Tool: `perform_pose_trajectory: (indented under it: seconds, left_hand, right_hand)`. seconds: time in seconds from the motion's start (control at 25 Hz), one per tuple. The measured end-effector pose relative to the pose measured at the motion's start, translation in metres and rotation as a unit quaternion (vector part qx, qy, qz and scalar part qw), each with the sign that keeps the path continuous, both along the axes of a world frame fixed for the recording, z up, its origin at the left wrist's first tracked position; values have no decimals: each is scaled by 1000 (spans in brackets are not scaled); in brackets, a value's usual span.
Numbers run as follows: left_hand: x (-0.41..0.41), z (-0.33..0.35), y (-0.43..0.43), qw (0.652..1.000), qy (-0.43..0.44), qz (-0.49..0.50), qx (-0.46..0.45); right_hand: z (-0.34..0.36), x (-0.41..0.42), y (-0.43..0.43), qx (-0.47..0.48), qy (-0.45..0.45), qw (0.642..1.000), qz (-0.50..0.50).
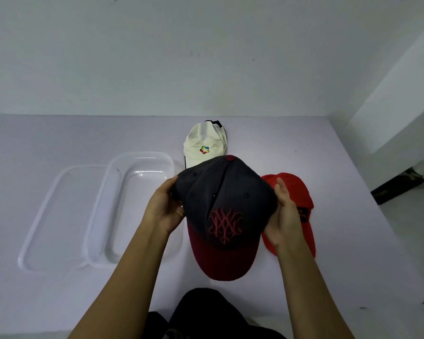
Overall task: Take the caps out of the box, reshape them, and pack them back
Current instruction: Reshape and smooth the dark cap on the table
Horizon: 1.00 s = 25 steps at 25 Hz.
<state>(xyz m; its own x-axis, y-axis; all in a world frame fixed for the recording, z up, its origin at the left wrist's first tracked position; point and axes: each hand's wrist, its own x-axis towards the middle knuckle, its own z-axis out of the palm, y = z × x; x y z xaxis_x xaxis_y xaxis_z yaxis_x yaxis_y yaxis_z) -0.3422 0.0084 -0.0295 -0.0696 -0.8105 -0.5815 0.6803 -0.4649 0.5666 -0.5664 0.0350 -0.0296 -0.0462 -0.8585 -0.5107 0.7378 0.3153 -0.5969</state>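
Observation:
A dark grey cap (220, 189) with a maroon brim and a red embroidered emblem is held up over the table, brim toward me. My left hand (165, 207) grips its left side. My right hand (285, 216) presses flat against its right side, fingers extended. A white cap (201, 148) with a coloured logo lies on the table behind it. A red cap (301, 199) lies to the right, partly hidden by my right hand. The clear plastic box (132, 260) stands to the left with nothing in it.
The box's clear lid (42, 221) lies flat on the white table (340, 241), left of the box. A white wall rises right behind the table. The table's right edge drops to the floor, where a dark object (399, 187) lies.

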Motion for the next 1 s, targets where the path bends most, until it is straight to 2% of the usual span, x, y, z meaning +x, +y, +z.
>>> perform_pose_trajectory:
  seconds: [0.12,0.28,0.36,0.48,0.6,0.64,0.68,0.76,0.84,0.92,0.96,1.0]
  left_hand:
    - [1,-3,0,999,-27,5,42]
    - [4,-12,0,992,-88,-64,61]
    - [5,-4,2,975,-130,-180,15]
    - [17,7,6,920,-167,-351,-38]
    - [39,13,3,880,-131,-436,-137]
    - [43,12,1,875,-122,-436,-170]
    - [44,12,0,887,-110,-408,-188]
    - [42,6,-1,926,-79,-311,-201]
    - [35,-3,0,946,-34,-268,-179]
    - [23,-15,1,958,-21,-254,-129]
    - [17,-20,2,965,-40,-238,-100]
    - [11,-25,2,970,-75,-220,-71]
  right_hand:
    - [2,-1,3,-24,-19,999,9]
    - [3,1,2,-58,40,996,60]
    - [4,-4,-2,-62,48,995,69]
    - [7,-13,-7,-74,73,989,100]
    - [7,-16,-9,-84,96,983,132]
    - [5,-15,-10,-82,96,981,148]
    - [4,-14,-9,-78,101,976,177]
    - [1,-7,-6,-51,168,943,283]
    - [-5,0,-4,-31,263,894,362]
    - [-17,5,-6,-56,420,847,321]
    - [-22,5,-7,-68,518,813,255]
    - [-27,3,-10,-72,578,788,201]
